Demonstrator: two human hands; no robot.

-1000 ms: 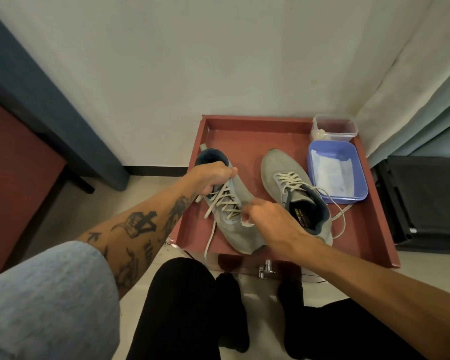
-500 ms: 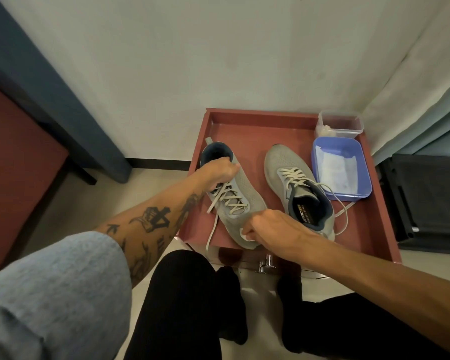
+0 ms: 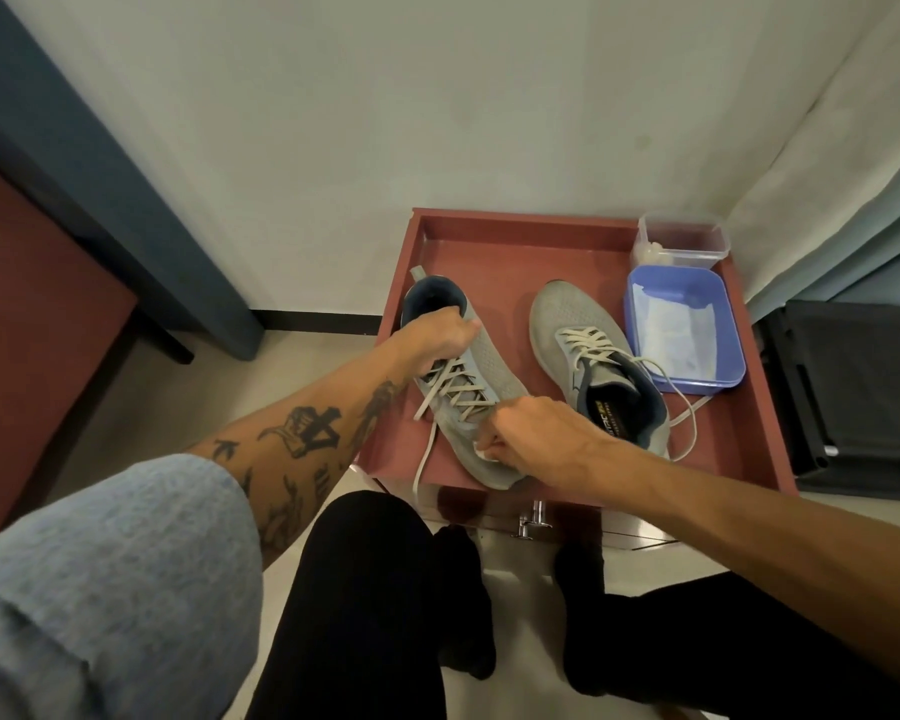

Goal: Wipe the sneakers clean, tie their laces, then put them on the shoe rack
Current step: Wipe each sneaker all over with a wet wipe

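Two grey sneakers with loose white laces lie on a red tray-like top (image 3: 739, 449). The left sneaker (image 3: 494, 371) points its toe toward me; my left hand (image 3: 437, 337) grips its collar by the heel opening. My right hand (image 3: 536, 439) pinches a small white wipe (image 3: 484, 454) against that sneaker's toe side. The right sneaker (image 3: 572, 324) lies beside it, toe toward the wall, its laces trailing to the right.
A blue tub (image 3: 681, 330) holding a white cloth and a clear plastic container (image 3: 681, 241) stand at the tray's back right. A black rack (image 3: 853, 387) sits to the right, a white wall behind, dark blue furniture at left. My black-clad legs are below.
My right hand with the wipe has slid down along the left sneaker toward its toe. My left hand keeps its hold at the collar.
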